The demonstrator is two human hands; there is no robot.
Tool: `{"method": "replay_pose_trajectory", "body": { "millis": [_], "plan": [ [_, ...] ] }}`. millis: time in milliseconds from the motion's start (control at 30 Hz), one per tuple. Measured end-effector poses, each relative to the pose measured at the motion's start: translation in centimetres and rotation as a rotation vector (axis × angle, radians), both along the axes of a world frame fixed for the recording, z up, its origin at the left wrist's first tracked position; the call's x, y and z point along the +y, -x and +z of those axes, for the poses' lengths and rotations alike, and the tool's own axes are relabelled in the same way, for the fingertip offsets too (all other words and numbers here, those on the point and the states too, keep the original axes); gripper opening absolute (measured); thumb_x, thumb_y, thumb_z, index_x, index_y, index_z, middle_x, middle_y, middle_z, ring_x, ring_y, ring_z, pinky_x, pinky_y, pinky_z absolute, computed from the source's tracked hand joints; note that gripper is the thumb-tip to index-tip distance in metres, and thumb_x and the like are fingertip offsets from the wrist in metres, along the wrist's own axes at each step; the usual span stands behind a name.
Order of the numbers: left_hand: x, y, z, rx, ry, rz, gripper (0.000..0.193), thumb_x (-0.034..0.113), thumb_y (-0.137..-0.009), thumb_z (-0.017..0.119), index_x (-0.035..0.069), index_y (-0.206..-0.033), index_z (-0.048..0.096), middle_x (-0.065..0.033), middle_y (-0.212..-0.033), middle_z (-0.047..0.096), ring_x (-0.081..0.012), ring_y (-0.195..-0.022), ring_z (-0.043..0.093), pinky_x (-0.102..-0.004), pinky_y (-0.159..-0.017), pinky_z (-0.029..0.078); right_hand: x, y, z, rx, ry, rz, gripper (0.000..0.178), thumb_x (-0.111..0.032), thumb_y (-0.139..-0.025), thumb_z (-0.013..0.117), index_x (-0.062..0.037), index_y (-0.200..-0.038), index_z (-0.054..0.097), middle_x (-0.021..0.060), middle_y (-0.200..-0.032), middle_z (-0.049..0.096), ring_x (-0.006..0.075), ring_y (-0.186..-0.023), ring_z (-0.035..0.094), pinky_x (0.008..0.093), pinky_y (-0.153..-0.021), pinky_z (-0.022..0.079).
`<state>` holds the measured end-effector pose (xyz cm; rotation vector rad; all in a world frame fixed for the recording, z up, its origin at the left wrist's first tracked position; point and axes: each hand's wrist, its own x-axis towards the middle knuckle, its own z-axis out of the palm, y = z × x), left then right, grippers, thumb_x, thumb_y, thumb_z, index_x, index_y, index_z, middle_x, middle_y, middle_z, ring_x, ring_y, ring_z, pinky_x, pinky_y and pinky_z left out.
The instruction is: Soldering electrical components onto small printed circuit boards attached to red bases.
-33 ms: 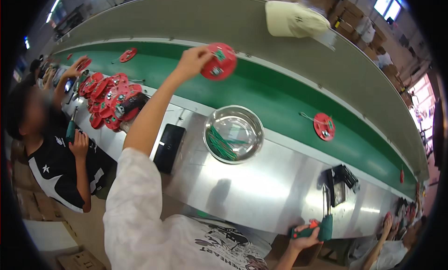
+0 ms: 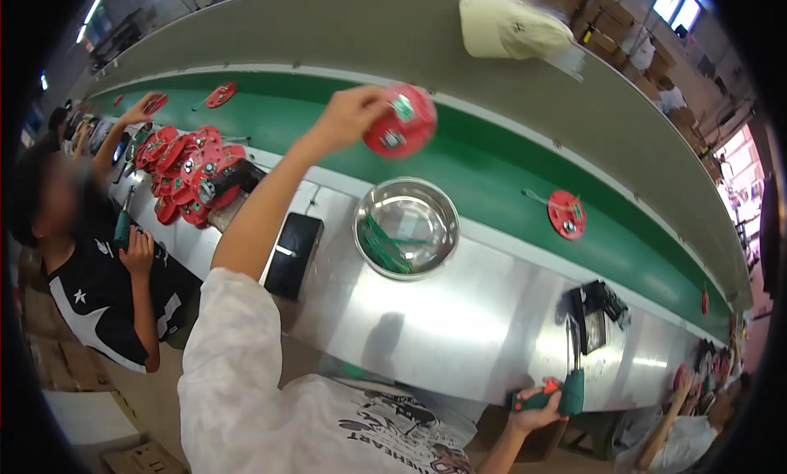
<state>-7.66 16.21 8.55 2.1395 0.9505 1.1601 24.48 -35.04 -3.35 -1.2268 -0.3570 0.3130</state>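
Observation:
My left hand (image 2: 348,122) is stretched out over the green belt (image 2: 484,175), its fingers pinching the edge of a round red plate (image 2: 403,123). That disc carries a small green circuit board and is slightly blurred. At the bench's near edge, my right hand (image 2: 537,410) is wrapped round the grip of a green electric screwdriver (image 2: 572,392), whose long shaft points away from me. A steel bowl (image 2: 449,249) stands on the bench between my hands, with a bundle of thin green wires (image 2: 384,249) in it.
Another red disc (image 2: 566,215) with a cable lies on the belt to the right. Red discs are heaped (image 2: 184,167) at left, near a co-worker (image 2: 106,285) holding a similar screwdriver. A black box (image 2: 295,257) and a black tray (image 2: 592,318) rest on the bench. A cap (image 2: 508,27) hangs on the barrier.
My left hand has moved a little to the right and nearer with the red disc. My right hand still holds the screwdriver in about the same place.

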Motion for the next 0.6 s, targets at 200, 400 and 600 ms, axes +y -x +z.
{"method": "replay_pose_trajectory", "body": {
  "millis": [200, 400, 600],
  "plan": [
    [-24.7, -9.3, -2.4, 0.473, -0.011, -0.571, 0.016, 0.021, -0.092, 0.067, 0.009, -0.103, 0.064, -0.015, -0.108, 0.065, -0.0368, -0.097, 0.066, -0.0485, -0.08, 0.054, -1.5, -0.9, -1.8, -0.042, -0.075, 0.038, 0.037, -0.03, -0.103, 0.048, 0.0052, -0.11, 0.053, 0.0172, -0.097, 0.058, 0.0179, -0.045, 0.054, 0.0304, -0.04, 0.045],
    [-29.1, -8.7, -7.1, 0.366, -0.469, -0.276, 0.02, 0.018, -0.084, 0.071, 0.01, -0.102, 0.068, -0.0131, -0.106, 0.067, -0.0332, -0.102, 0.063, -0.0457, -0.087, 0.051, -0.6, 0.2, -0.6, -0.096, -0.085, 0.005, 0.038, -0.027, -0.102, 0.047, 0.0076, -0.114, 0.053, 0.0168, -0.095, 0.061, 0.0188, -0.046, 0.055, 0.0315, -0.042, 0.047],
    [-20.5, -6.9, -6.6, 0.635, -0.182, 0.03, 0.014, 0.011, -0.082, 0.068, 0.003, -0.093, 0.073, -0.0157, -0.095, 0.069, -0.0364, -0.104, 0.062, -0.0464, -0.093, 0.05, -0.8, 0.3, -0.3, -0.101, -0.083, 0.059, 0.037, -0.028, -0.101, 0.047, 0.0061, -0.117, 0.05, 0.0165, -0.099, 0.061, 0.0187, -0.045, 0.056, 0.0311, -0.041, 0.047]
  ]
}}
